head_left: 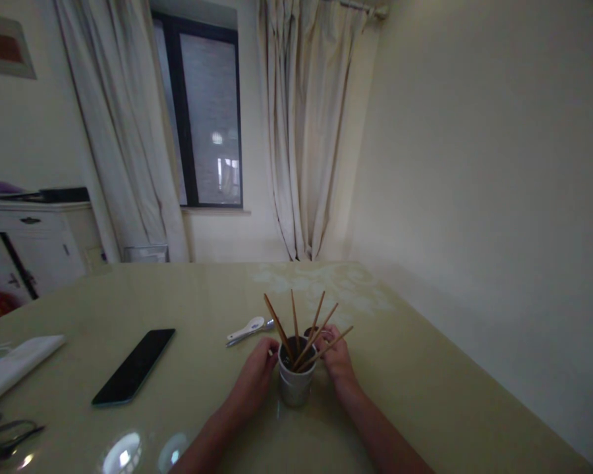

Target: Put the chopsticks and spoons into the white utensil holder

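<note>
Several wooden sticks point upward, long axes splayed, from an upright, round grey cup on the glossy table — left hand and right hand flanking it, fingers curled; grip cannot be told.

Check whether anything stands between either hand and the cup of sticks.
Left hand: nothing visible between it and the cup. Right hand: one stick slants out across it in this view; a dark item, partly hidden, shows beside it. Contact with the cup isn't clear.

Dim, soft focus, glare on tabletop
</note>
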Tool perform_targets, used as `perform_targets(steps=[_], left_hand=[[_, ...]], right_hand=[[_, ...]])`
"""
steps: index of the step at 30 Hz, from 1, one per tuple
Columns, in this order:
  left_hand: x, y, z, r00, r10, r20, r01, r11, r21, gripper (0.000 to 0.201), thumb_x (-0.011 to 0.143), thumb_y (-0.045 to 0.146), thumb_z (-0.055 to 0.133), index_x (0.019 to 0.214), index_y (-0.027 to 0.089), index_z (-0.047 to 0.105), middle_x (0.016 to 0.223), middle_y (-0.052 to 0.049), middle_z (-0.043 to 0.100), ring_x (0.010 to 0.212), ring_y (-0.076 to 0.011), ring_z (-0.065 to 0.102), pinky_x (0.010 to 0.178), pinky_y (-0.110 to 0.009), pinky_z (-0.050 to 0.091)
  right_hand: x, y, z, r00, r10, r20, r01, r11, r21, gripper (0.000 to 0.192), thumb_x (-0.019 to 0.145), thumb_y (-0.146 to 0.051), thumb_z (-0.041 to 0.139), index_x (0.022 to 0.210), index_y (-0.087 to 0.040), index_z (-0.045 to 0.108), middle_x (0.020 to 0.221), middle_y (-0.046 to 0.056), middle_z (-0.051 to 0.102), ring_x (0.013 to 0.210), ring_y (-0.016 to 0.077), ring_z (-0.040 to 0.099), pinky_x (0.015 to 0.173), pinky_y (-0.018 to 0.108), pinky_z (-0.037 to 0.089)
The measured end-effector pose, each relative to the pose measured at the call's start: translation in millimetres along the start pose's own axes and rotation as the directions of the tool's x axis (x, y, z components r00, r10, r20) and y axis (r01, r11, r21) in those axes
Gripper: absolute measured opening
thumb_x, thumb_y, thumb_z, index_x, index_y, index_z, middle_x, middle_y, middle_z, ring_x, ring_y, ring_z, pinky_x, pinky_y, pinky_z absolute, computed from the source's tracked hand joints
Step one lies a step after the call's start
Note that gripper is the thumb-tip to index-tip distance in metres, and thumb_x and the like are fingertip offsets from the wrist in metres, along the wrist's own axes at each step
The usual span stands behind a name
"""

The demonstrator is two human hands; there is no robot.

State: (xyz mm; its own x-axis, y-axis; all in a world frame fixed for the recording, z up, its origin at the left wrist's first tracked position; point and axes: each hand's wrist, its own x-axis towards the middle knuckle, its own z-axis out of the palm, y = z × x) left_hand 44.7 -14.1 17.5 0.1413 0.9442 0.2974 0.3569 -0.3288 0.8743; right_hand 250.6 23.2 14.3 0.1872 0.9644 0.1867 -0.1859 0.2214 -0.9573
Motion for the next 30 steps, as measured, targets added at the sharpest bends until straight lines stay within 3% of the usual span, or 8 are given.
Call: perform_targets(steps=[4, 8, 12, 15, 17, 19, 25, 30], left_hand=[[-1, 6, -0.6, 1.000, 0.022, 0.008, -0.022, 1.000, 0.013, 0.038, 0.104, 0.050, 0.042, 0.096, 0.021, 0.066, 0.099, -0.011, 0.075, 0.091, -0.0259, 0.068, 0.084, -0.039, 0.055], [3, 2, -2.9, 0.994, 0.077, -0.073, -0.069, 0.993, 0.101, 0.039, 0.106, 0.046, 0.038, 0.102, 0.023, 0.069, 0.106, -0.010, 0.075, 0.102, -0.0263, 0.069, 0.095, -0.042, 0.055], [8, -13, -10.3, 0.976, 0.136, -0.171, -0.082, 0.954, 0.290, 0.036, 0.106, 0.034, 0.036, 0.111, 0.024, 0.070, 0.116, -0.010, 0.075, 0.112, -0.0263, 0.068, 0.101, -0.044, 0.053], [9, -20, -19.5, 0.968, 0.138, -0.209, 0.004, 0.825, 0.565, 0.036, 0.102, 0.020, 0.038, 0.118, 0.022, 0.071, 0.124, -0.011, 0.074, 0.116, -0.0282, 0.065, 0.103, -0.047, 0.049], [9, -22, -25.7, 0.972, 0.121, -0.202, 0.053, 0.723, 0.689, 0.039, 0.101, 0.015, 0.038, 0.123, 0.022, 0.070, 0.128, -0.010, 0.074, 0.117, -0.0280, 0.064, 0.101, -0.046, 0.048], [8, -21, -30.8, 0.980, 0.101, -0.172, 0.065, 0.653, 0.755, 0.041, 0.102, 0.012, 0.038, 0.126, 0.022, 0.070, 0.129, -0.010, 0.074, 0.117, -0.0269, 0.064, 0.099, -0.043, 0.047], [4, -19, -37.9, 0.992, 0.010, -0.122, 0.101, 0.493, 0.864, 0.050, 0.096, 0.002, 0.041, 0.137, 0.019, 0.065, 0.140, -0.013, 0.069, 0.127, -0.0290, 0.059, 0.103, -0.044, 0.044], [3, -16, -38.2, 0.992, -0.037, -0.123, 0.127, 0.429, 0.894, 0.045, 0.097, 0.006, 0.043, 0.132, 0.022, 0.068, 0.131, -0.012, 0.071, 0.123, -0.0293, 0.061, 0.099, -0.041, 0.046]], right_hand=[[3, -10, -1, 0.999, -0.049, -0.006, 0.049, 0.999, -0.021, 0.056, 0.067, -0.070, 0.085, 0.083, -0.017, 0.077, 0.078, 0.009, 0.078, 0.072, 0.0249, 0.071, 0.070, 0.036, 0.056], [9, -29, -14, 0.963, -0.179, -0.200, 0.172, 0.984, -0.052, 0.050, 0.074, -0.065, 0.084, 0.086, -0.018, 0.077, 0.079, 0.007, 0.077, 0.073, 0.0229, 0.070, 0.073, 0.036, 0.056], [22, -51, -47, 0.830, -0.307, -0.465, 0.331, 0.943, -0.033, 0.042, 0.080, -0.057, 0.082, 0.093, -0.018, 0.074, 0.085, 0.004, 0.074, 0.074, 0.0180, 0.066, 0.074, 0.033, 0.054], [30, -64, -69, 0.728, -0.360, -0.584, 0.455, 0.890, 0.018, 0.037, 0.080, -0.053, 0.083, 0.092, -0.020, 0.071, 0.084, 0.000, 0.070, 0.069, 0.0143, 0.060, 0.068, 0.029, 0.049], [31, -71, -74, 0.695, -0.376, -0.613, 0.506, 0.861, 0.045, 0.037, 0.079, -0.052, 0.085, 0.091, -0.021, 0.069, 0.083, -0.001, 0.068, 0.067, 0.0134, 0.058, 0.064, 0.028, 0.047], [27, -77, -70, 0.701, -0.385, -0.600, 0.524, 0.849, 0.067, 0.038, 0.077, -0.052, 0.087, 0.090, -0.021, 0.069, 0.083, -0.001, 0.068, 0.067, 0.0135, 0.058, 0.063, 0.028, 0.046], [6, -88, -42, 0.786, -0.416, -0.457, 0.506, 0.858, 0.088, 0.036, 0.081, -0.051, 0.086, 0.092, -0.020, 0.072, 0.080, 0.001, 0.069, 0.070, 0.0143, 0.060, 0.067, 0.029, 0.050], [-9, -81, -35, 0.873, -0.438, -0.213, 0.454, 0.890, 0.030, 0.032, 0.091, -0.051, 0.078, 0.100, -0.020, 0.078, 0.082, 0.005, 0.073, 0.073, 0.0188, 0.066, 0.072, 0.034, 0.055]])
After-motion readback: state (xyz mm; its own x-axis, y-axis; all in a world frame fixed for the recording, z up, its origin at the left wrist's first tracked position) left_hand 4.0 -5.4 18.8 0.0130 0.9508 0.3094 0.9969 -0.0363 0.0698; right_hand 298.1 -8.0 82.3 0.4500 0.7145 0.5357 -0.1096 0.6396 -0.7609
